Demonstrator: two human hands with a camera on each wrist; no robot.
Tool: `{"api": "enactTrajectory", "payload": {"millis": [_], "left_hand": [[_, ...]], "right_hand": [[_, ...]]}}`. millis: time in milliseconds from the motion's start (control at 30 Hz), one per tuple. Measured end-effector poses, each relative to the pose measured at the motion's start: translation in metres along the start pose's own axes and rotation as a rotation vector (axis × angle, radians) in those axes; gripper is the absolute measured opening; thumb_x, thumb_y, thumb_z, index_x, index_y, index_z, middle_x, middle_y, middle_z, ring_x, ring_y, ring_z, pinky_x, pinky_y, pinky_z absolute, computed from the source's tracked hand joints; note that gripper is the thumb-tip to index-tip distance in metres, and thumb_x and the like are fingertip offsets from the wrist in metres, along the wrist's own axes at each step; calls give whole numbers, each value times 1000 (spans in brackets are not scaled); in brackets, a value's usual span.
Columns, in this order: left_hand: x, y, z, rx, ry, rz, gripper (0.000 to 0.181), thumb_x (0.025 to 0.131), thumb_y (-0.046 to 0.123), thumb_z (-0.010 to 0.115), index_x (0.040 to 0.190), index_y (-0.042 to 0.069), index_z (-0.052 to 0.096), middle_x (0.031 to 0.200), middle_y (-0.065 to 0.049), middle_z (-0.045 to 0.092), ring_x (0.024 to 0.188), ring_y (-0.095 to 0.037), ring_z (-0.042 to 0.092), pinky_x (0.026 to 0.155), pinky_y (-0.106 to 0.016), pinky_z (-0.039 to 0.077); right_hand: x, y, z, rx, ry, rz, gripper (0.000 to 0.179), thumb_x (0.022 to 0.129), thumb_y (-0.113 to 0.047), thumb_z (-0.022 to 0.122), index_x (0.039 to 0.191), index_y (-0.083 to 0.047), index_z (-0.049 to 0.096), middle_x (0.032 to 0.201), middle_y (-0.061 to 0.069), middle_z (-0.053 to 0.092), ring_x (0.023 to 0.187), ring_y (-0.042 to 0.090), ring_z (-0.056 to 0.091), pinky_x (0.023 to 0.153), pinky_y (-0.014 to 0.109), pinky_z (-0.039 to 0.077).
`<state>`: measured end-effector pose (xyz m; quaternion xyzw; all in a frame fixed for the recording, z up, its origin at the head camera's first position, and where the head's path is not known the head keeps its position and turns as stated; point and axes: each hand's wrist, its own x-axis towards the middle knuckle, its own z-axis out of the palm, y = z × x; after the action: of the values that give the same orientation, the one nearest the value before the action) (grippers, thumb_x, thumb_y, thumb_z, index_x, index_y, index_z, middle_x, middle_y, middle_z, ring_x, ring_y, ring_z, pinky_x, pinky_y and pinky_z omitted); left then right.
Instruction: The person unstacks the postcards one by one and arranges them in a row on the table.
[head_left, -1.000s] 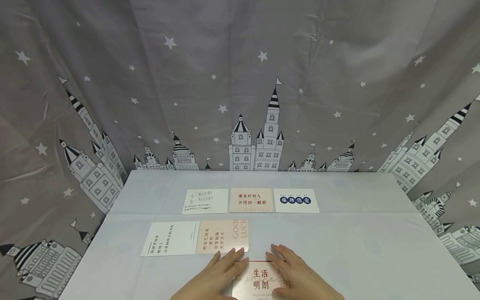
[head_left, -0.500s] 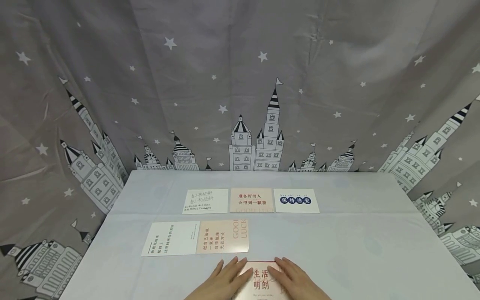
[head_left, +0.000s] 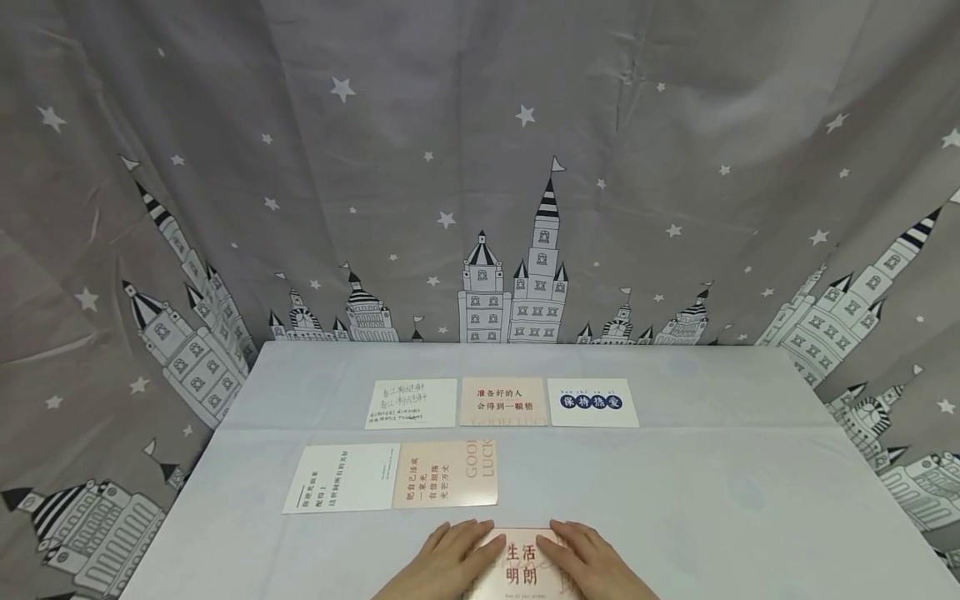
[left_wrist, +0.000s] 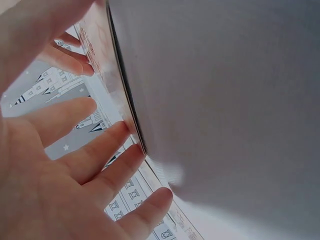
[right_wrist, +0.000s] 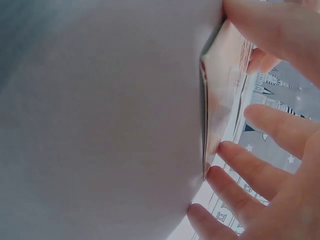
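A pink card (head_left: 522, 575) with large red characters lies flat at the table's front edge, its lower part cut off by the head view. My left hand (head_left: 444, 563) rests over its left side, thumb across the face and fingers spread near the far corner. Mirroring it, my right hand (head_left: 597, 563) rests over the right side, thumb also on the face. In the left wrist view, straight fingertips (left_wrist: 134, 150) touch the card's thin edge. The right wrist view likewise has extended fingertips (right_wrist: 216, 172) against the edge, which looks layered there.
Behind the hands, a white card (head_left: 341, 477) and a peach card (head_left: 447, 473) lie side by side. Farther back, a handwritten card (head_left: 411, 403), another peach card (head_left: 504, 402) and a white card with blue circles (head_left: 592, 402) form a row. A grey castle-print curtain (head_left: 645, 208) hangs behind.
Both hands have drawn in closer around the pink card, the right one shifting left. Their thumbs now lie on its face near the printed characters. The other cards have stayed put.
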<state>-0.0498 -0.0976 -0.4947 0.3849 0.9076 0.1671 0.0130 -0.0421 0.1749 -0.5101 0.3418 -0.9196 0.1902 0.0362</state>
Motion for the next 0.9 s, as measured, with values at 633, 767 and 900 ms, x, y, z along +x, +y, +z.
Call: {"api": "enactTrajectory", "payload": {"millis": [633, 767, 900], "left_hand": [[-2, 0, -8, -30, 36, 4, 81, 86, 72, 43, 140, 13, 48, 141, -6, 47, 129, -26, 44, 104, -51, 36], [-1, 0, -11, -67, 34, -9, 84, 83, 74, 47, 142, 15, 46, 143, -3, 44, 131, -21, 41, 106, -51, 33], [1, 0, -14, -116, 24, -23, 87, 80, 75, 50, 144, 17, 45, 146, -1, 42, 133, -21, 38, 107, -50, 31]], "right_hand": [[1, -5, -14, 144, -120, 84, 81, 80, -68, 58, 141, -16, 48, 139, 10, 44, 123, 34, 45, 91, 49, 49], [0, -2, -16, 95, -57, 49, 85, 77, -71, 59, 140, -15, 49, 139, 10, 45, 122, 32, 46, 89, 46, 50], [2, 2, -20, 60, -12, -1, 86, 76, -71, 60, 138, -12, 51, 138, 11, 47, 121, 30, 47, 88, 45, 51]]}}
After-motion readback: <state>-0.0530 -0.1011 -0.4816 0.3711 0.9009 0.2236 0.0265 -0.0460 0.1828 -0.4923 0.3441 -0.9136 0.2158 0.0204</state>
